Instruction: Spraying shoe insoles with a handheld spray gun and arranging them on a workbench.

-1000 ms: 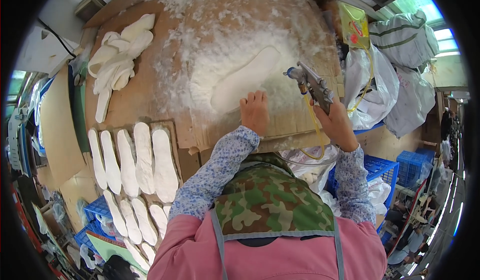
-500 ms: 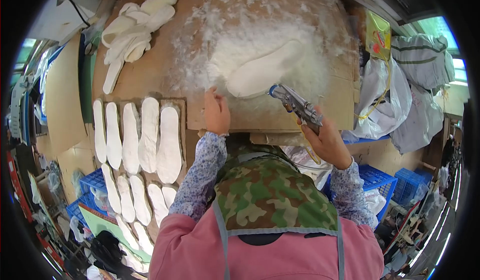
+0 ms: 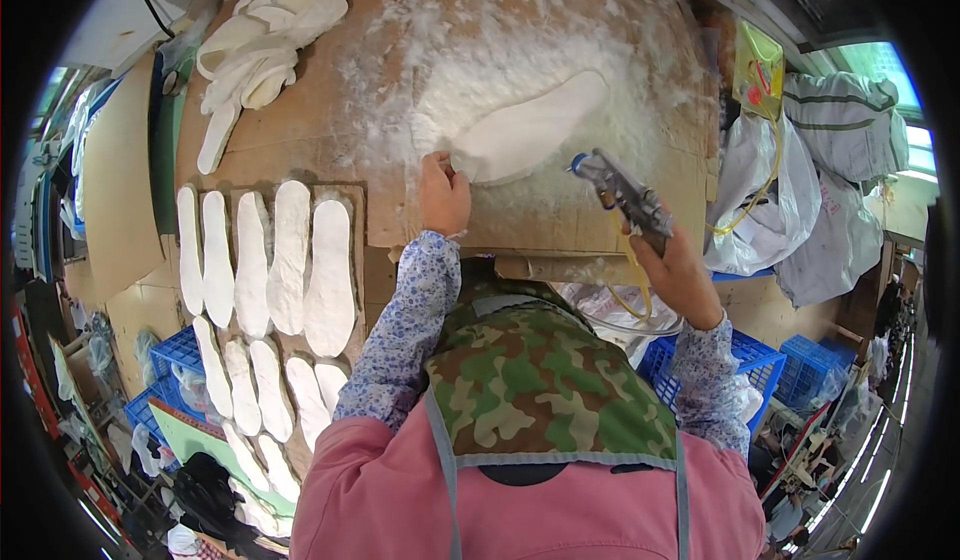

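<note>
A white fleecy insole lies slantwise on a fluffy white patch of the cardboard-covered table. My left hand is at the heel end of this insole, its fingers curled together against the edge; whatever is between the fingertips is hidden. My right hand grips a metal spray gun with a blue-ringed nozzle and a yellowish hose. The nozzle is to the right of the insole, apart from it, and points up and left.
Several white insoles lie in rows on a board at the left. A heap of white insole-shaped pieces sits at the far left. White sacks stand at the right, and blue crates are below the table's level.
My left hand has moved forward to the insole's heel end, and its fingers have curled. The spray gun has shifted right, away from the insole, in my right hand.
</note>
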Available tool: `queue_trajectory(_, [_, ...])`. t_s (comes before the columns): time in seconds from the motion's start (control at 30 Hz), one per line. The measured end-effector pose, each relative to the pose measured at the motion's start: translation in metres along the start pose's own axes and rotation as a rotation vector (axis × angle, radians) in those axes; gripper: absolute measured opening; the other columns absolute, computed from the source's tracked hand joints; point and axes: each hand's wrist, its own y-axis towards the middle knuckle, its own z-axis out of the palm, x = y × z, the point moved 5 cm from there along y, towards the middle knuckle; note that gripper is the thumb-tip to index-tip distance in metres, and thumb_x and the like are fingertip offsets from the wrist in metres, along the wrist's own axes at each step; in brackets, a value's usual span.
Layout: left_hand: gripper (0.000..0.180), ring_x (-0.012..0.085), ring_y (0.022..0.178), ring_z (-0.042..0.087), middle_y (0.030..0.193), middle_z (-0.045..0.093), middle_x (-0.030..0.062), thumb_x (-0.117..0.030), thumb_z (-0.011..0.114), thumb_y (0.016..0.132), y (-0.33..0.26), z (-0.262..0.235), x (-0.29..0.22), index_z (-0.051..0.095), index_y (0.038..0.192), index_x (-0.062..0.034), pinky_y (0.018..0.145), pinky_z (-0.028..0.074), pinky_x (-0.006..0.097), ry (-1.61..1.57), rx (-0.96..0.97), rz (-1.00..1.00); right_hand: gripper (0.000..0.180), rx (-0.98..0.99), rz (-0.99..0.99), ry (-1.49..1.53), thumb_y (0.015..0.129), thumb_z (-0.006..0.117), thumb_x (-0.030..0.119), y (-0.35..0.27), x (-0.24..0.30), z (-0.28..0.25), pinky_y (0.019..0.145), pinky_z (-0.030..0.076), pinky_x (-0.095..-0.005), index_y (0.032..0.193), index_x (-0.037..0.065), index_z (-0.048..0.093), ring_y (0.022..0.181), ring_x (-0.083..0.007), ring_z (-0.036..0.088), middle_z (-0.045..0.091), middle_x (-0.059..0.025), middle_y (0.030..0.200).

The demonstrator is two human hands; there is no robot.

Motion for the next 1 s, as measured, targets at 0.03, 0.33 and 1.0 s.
queue_trajectory(0.03, [0.039, 0.0303, 0.080, 0.062, 0.091, 0.063, 0.0171, -0.003, 0.057, 0.083, 0.001, 0.002, 0.000, 0.048, 0.120, 0.0017, 0.073, 0.049, 0.040, -0.011, -0.014, 0.013, 0.038, -0.015, 0.025, -0.015, 0.091, 0.057, 0.003, 0.001, -0.003, -0.007, 0.074, 0.049, -0.0360, 0.127, 0.001, 0.044, 0.083, -0.0274, 0.065, 0.067, -0.0145, 0.097])
queue_trajectory(0.33, [0.040, 0.0177, 0.086, 0.063, 0.101, 0.066, 0.0131, -0.001, 0.057, 0.081, -0.005, -0.017, -0.030, 0.053, 0.121, 0.0024, 0.075, 0.050, 0.031, -0.697, -0.008, -0.169, 0.025, -0.158, 0.253, -0.234, 0.087, 0.062, 0.010, 0.021, -0.030, -0.047, 0.060, 0.044, -0.0335, 0.110, -0.001, 0.061, 0.068, -0.0155, 0.055, 0.062, -0.0065, 0.078])
queue_trajectory(1.0, [0.051, 0.0233, 0.114, 0.056, 0.123, 0.057, 0.0126, -0.013, 0.050, 0.080, -0.395, -0.337, -0.031, 0.048, 0.129, 0.0014, 0.100, 0.044, 0.037, -1.061, -0.819, 0.019, 0.043, 0.127, -0.120, 0.065, 0.089, 0.062, 0.014, 0.007, 0.019, 0.032, 0.047, 0.025, -0.0213, 0.130, 0.000, 0.056, 0.050, -0.0031, 0.031, 0.051, 0.0033, 0.066])
